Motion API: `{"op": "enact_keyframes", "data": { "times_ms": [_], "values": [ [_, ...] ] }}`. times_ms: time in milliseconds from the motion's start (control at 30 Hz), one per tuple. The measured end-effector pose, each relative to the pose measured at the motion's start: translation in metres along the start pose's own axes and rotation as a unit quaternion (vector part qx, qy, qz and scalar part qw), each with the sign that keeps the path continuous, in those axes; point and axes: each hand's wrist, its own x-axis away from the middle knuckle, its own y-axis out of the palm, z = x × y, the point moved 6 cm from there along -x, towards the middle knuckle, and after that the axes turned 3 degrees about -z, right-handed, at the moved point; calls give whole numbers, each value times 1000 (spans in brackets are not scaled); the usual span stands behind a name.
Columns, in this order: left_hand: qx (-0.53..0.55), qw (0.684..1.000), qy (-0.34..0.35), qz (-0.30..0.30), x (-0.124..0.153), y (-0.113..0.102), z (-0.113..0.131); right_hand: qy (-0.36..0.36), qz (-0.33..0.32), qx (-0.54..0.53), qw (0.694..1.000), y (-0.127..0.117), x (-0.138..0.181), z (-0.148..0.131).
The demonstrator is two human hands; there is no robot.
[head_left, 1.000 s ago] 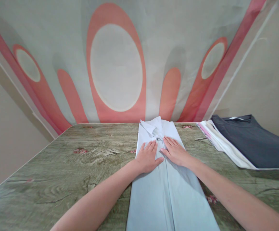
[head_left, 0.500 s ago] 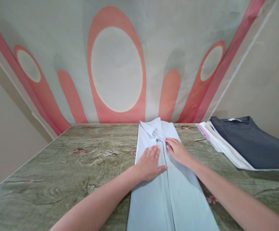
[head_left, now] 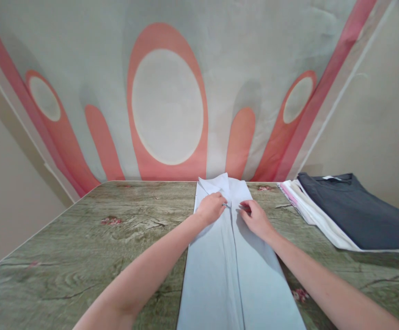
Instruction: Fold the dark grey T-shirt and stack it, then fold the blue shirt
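A pale blue shirt [head_left: 216, 270] lies in a long narrow strip, its two sides brought in to a seam down the middle. The collar end [head_left: 216, 184] sits at the far edge of the table. Just below the collar, my left hand [head_left: 210, 208] is closed, pinching the cloth beside the middle seam. My right hand [head_left: 255, 219] is over the right half of the shirt, fingers curved and thumb apart, with nothing seen in it. Whether its fingertips touch the cloth is unclear.
On the right of the wood-patterned table [head_left: 117, 247] rests a stack of folded clothes, a dark grey shirt [head_left: 361, 211] on top of white ones [head_left: 326, 224]. A grey backdrop with pink shapes [head_left: 167, 172] rises behind the far edge.
My left hand went from lying flat on the shirt to pinching the cloth near the collar, slightly farther forward. My right hand has drawn a little away from the middle seam.
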Motion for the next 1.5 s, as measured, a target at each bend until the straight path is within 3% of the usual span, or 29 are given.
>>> {"op": "enact_keyframes", "data": {
  "times_ms": [167,500,700,867,1067,1333,1433,1500],
  "values": [
    [-59,998,19,4,-20,15,8,-4,3,3,1000,4,-1,3],
    [-82,997,1,-2,-22,27,7,-12,-7,10,1000,6,-1,4],
    [-82,996,-23,5,-22,18,2,-7,-7,12,1000,4,-2,4],
    [-157,987,18,18,-19,6,6,-29,-15,31,999,4,-2,-2],
    [-182,983,31,8,-17,11,6,-80,-40,89,992,9,3,-11],
    [-111,993,-29,14,-13,13,1,-90,-25,90,992,5,6,-26],
    [-22,994,-105,30,-11,7,-3,-70,-31,88,993,5,6,-25],
    [101,980,-171,-4,-9,12,-8,-57,-38,83,994,6,5,-23]
  ]
}}
